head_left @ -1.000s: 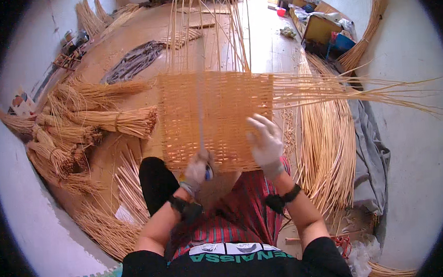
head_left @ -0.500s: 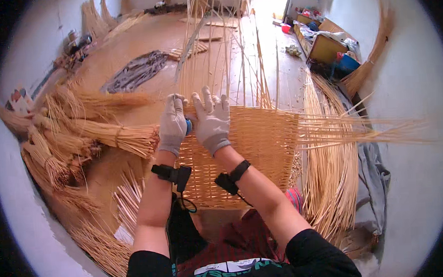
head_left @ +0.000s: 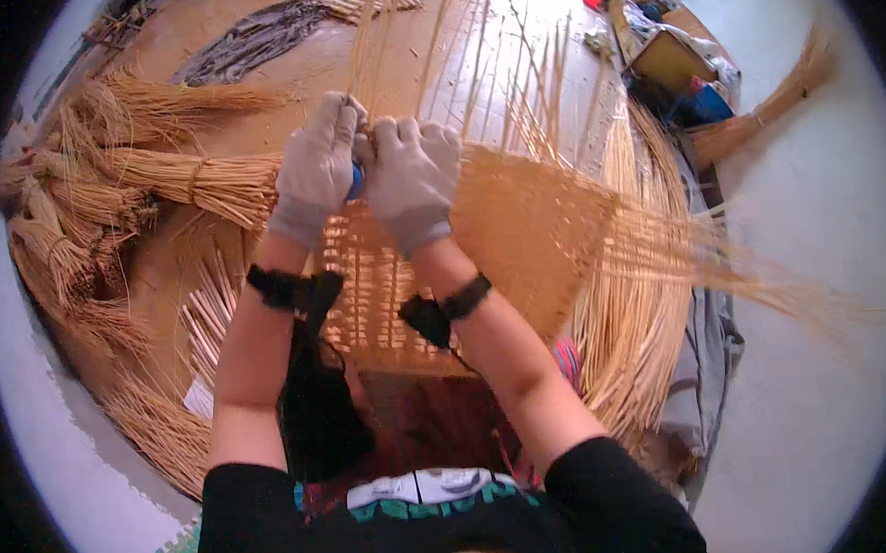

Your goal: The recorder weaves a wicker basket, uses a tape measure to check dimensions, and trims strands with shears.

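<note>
A woven wicker panel [head_left: 536, 232] of tan strips spreads in front of me, above my lap. Loose stakes [head_left: 546, 131] stick up from its far edge, and more strips [head_left: 733, 271] fan out from its right side. My left hand [head_left: 315, 173], in a pale work glove, is closed at the panel's far left corner, its fingertips pressed together; what they pinch is too small to make out. A small blue object [head_left: 356, 181] shows beside that palm. My right hand [head_left: 414, 183], gloved too, has its fingers curled over the panel's far edge, close beside the left.
Tied bundles of wicker rods [head_left: 197, 179] lie on the floor at left. A long heap of pale strips [head_left: 635, 316] lies at right. Grey cloth [head_left: 250, 41] is on the floor farther off. A standing bundle [head_left: 765, 109] leans against the right wall.
Both hands hold close together at the edge; my right fingers, spread before, are now curled over it. The panel has tilted, its right side lower, and the view has shifted downward.
</note>
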Available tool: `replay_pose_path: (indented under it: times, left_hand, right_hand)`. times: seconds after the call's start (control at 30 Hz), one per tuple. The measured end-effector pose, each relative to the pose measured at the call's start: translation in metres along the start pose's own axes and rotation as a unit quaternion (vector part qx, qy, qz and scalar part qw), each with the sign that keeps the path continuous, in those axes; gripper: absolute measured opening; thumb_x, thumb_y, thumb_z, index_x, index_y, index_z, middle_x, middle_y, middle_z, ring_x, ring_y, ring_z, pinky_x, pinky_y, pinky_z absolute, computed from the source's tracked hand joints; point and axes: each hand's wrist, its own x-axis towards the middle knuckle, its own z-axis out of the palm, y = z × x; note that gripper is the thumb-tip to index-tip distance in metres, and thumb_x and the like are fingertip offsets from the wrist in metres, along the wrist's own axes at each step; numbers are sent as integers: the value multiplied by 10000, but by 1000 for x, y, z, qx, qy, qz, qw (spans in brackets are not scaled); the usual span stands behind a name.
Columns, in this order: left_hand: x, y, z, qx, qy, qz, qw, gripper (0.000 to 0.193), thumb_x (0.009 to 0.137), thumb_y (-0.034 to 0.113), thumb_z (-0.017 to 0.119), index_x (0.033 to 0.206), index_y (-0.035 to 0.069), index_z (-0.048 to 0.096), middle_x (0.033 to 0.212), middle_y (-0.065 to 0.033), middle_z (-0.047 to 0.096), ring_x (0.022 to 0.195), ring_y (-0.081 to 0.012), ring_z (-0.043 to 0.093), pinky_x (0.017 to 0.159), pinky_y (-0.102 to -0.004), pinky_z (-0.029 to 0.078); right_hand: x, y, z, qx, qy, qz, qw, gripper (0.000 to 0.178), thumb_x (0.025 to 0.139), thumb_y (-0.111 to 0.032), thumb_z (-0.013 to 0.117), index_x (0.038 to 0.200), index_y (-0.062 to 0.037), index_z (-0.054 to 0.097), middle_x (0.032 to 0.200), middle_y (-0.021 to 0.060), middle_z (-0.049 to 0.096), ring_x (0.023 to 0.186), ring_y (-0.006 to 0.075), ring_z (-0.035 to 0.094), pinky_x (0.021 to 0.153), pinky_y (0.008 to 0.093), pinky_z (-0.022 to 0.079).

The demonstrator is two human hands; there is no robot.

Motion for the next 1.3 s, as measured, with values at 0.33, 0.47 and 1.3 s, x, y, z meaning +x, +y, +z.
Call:
replay_pose_path:
  times: [0.33,0.47,1.3]
  left_hand:
    - [-25,40,28,-183,45,-41,981,134,1083,185,524,1095,57,564,915,-119,705,603,-221,609,601,-436,512]
    - [-14,49,57,43,-58,23,997,126,1066,195,541,1115,82,568,813,-178,680,601,-313,644,590,-436,502]
    - [-28,65,89,-143,-80,-45,985,211,1091,269,496,1079,71,567,979,-148,753,628,-335,680,568,-458,502]
  right_hand:
    - [-16,59,-54,-80,35,20,996,694,936,-530,626,1443,-69,519,1369,178,565,1339,382,465,1209,547,237]
    - [-23,70,-49,-98,-14,21,995,699,904,-534,656,1396,-46,559,1220,165,628,1233,373,525,1191,542,267]
    - [-41,128,-101,-147,16,-19,989,636,925,-503,664,1454,-171,547,1261,153,605,1297,358,490,1192,577,244]
